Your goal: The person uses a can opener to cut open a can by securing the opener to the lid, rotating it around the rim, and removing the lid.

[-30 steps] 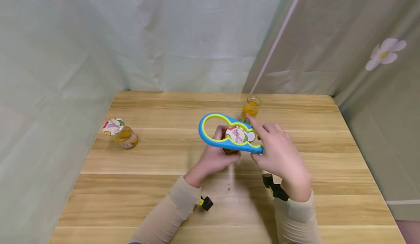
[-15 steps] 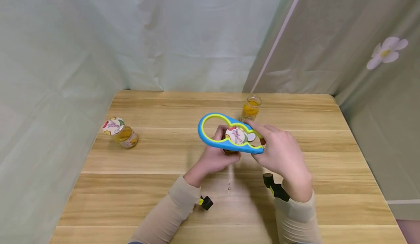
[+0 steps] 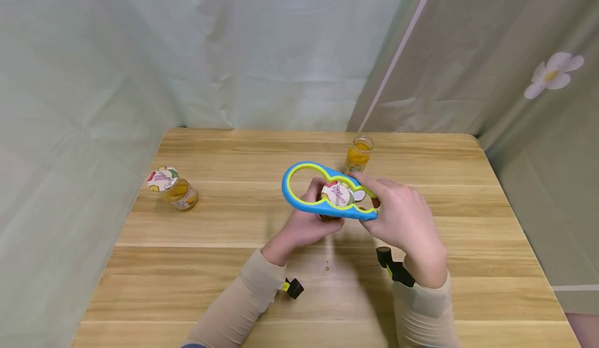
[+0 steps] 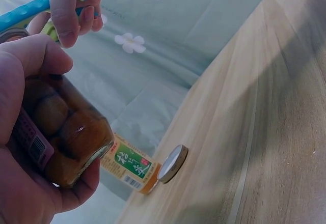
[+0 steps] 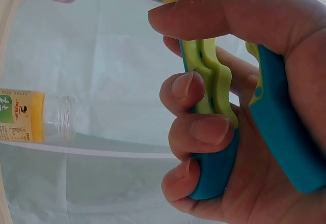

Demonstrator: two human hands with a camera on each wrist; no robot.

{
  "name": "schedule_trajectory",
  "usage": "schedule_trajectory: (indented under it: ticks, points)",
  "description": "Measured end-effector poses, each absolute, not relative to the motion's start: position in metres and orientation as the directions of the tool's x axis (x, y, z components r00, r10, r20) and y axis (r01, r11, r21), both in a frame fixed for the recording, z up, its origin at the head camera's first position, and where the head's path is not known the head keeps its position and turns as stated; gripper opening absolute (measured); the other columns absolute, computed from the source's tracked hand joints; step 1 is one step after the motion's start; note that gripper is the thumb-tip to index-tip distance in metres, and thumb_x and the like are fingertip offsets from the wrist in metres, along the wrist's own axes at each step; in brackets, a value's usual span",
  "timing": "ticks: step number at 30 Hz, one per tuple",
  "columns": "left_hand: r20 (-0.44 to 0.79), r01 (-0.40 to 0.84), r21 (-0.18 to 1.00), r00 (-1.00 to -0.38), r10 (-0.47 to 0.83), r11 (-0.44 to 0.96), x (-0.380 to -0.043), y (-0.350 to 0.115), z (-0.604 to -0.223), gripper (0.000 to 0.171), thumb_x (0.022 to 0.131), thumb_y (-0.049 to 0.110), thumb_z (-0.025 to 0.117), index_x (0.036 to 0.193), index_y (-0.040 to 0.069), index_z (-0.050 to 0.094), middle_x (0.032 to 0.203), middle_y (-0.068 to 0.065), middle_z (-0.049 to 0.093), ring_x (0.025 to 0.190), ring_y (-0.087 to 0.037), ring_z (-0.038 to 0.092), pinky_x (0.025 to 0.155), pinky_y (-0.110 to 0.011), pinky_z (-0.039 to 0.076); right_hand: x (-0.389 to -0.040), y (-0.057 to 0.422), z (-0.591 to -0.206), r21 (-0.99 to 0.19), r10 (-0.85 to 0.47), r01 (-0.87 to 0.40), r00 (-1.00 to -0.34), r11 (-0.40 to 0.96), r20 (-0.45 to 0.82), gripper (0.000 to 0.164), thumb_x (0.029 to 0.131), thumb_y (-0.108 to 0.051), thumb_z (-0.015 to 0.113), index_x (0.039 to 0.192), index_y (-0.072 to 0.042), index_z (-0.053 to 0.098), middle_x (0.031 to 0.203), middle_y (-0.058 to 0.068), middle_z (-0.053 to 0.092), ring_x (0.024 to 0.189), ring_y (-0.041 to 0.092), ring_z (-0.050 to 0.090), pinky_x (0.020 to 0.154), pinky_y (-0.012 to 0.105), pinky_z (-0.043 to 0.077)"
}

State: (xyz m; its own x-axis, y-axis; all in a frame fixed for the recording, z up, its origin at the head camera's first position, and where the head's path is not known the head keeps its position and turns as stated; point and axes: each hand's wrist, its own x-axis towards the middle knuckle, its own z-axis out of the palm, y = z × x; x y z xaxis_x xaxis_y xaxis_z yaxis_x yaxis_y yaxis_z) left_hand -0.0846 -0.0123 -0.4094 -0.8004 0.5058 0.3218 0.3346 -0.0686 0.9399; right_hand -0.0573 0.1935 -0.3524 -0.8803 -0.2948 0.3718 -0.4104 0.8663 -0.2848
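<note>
My left hand (image 3: 311, 226) grips a glass jar (image 4: 76, 127) of dark round fruit, held tilted above the table. Its printed lid (image 3: 337, 194) sits inside a scalloped opening of a blue and lime jar opener (image 3: 291, 197). The fingers of my right hand (image 3: 404, 215) curl round the opener's two handles, as the right wrist view (image 5: 216, 163) also shows. Behind the opener stands an unlidded jar (image 3: 358, 154) with orange contents. A loose lid (image 4: 173, 164) leans by that jar's base in the left wrist view, and shows partly through the opener in the head view.
A lidded jar (image 3: 180, 194) with a printed cap stands near the left edge of the wooden table (image 3: 210, 275). Small drops (image 3: 327, 270) lie on the wood in front of the hands. Pale curtains (image 3: 290, 51) hang behind and at both sides.
My right index finger has come down from pointing forward and now lies against the opener's upper handle. Both hands, the held jar and the opener stay almost in place.
</note>
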Motion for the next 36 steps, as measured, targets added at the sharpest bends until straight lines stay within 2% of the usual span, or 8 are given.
schedule_trajectory:
  ticks: [15,30,36]
  points:
    - [0.331,0.351,0.934,-0.781,0.53,-0.067,-0.0853,-0.0133,-0.4098,0.062,0.074,-0.014,0.072,0.119,0.004,0.035,0.12,-0.012,0.052,0.106,-0.018,0.052,0.09,-0.034,0.048,-0.0556,0.1946,-0.3509,-0.286,-0.309,-0.429,-0.871,0.857,0.382,0.063,0.067,-0.016,0.071,0.128,-0.032,0.065,0.065,-0.011,0.044,0.051,0.009,0.038,0.04,0.029,0.032]
    - [0.336,0.322,0.938,-0.742,0.58,-0.132,-0.0873,-0.0144,-0.4104,0.062,0.075,-0.015,0.071,0.119,0.005,0.033,0.121,-0.012,0.047,0.104,-0.022,0.051,0.087,-0.029,0.048,-0.0548,0.1974,-0.3496,-0.277,-0.314,-0.424,-0.877,0.862,0.364,0.062,0.069,-0.019,0.07,0.129,-0.034,0.064,0.065,-0.013,0.043,0.05,0.009,0.037,0.04,0.029,0.032]
    - [0.341,0.351,0.931,-0.731,0.591,-0.103,-0.0892,-0.0146,-0.4183,0.067,0.074,-0.011,0.074,0.125,0.005,0.034,0.125,-0.012,0.048,0.108,-0.02,0.051,0.09,-0.032,0.049,-0.0544,0.1986,-0.3493,-0.268,-0.326,-0.432,-0.873,0.861,0.363,0.063,0.069,-0.019,0.071,0.128,-0.037,0.063,0.064,-0.014,0.042,0.05,0.008,0.037,0.039,0.029,0.031]
